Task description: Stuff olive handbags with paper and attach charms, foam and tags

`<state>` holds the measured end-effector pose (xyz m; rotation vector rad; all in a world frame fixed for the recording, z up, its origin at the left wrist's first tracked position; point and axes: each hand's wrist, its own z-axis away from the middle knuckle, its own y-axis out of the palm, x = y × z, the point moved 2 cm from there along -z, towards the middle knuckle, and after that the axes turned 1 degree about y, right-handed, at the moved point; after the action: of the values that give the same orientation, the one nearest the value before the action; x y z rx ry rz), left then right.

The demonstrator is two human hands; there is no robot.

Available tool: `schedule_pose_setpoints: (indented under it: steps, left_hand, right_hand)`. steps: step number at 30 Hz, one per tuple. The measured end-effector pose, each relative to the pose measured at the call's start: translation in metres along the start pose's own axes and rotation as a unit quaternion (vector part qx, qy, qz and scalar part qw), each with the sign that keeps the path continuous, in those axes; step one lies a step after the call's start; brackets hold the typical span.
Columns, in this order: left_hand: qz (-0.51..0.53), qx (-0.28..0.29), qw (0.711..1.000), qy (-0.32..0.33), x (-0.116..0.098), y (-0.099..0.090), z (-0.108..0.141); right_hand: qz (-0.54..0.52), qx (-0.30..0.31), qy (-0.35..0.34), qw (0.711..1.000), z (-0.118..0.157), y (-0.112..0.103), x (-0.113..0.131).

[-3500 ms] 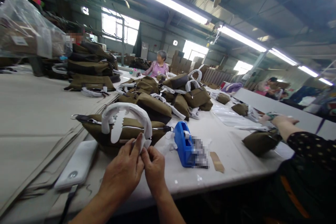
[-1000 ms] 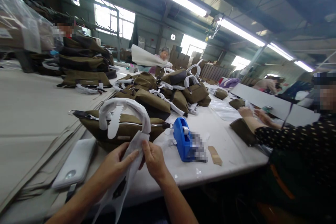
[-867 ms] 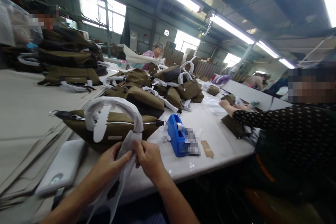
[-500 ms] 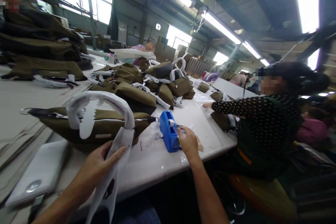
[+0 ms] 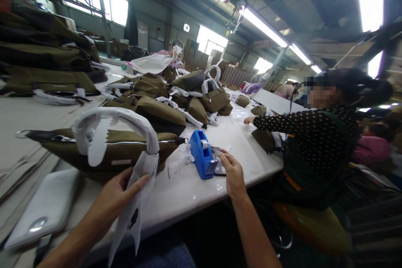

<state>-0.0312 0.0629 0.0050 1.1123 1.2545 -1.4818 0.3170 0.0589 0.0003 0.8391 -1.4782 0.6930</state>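
An olive-green handbag with dark ends lies in front of me, its handle wrapped in white paper. My left hand pinches the white wrapping strip at the right base of the handle, and the strip's loose ends hang past the table edge. To the bag's right stands a blue tape dispenser. Just right of its cutting edge is my right hand, thumb and fingers pressed together on what looks like a short piece of clear tape. The tape is mostly hidden by the fingers.
A white padded pouch lies at left front. Several wrapped olive bags are heaped beyond, with a taller stack at far left. On the right a co-worker in a dotted sleeve reaches over the table. A flat grey item lies behind the dispenser.
My right hand has moved a little right, away from the dispenser's cutting edge. My left hand keeps its pinch on the strip. A person at the back has lifted white material.
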Motion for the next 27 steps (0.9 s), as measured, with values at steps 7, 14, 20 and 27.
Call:
schedule_pose_setpoints:
  steps: [7,14,20,27]
  left_hand:
    - [0.028,0.01,0.999,-0.037,-0.005,0.001,0.001]
    - [0.025,0.022,0.998,-0.049,-0.007,0.002,0.002]
    - [0.024,0.022,0.998,-0.046,-0.006,0.0,0.0]
    - [0.016,0.022,1.0,-0.011,-0.003,-0.001,-0.003]
  right_hand:
    - [-0.037,-0.007,0.073,0.997,0.035,-0.01,-0.044]
    - [0.04,-0.054,0.024,0.997,0.025,-0.015,-0.079]
    - [0.107,-0.051,-0.019,0.993,0.033,-0.024,-0.074]
    - [0.149,0.019,-0.096,0.984,0.071,-0.007,-0.036]
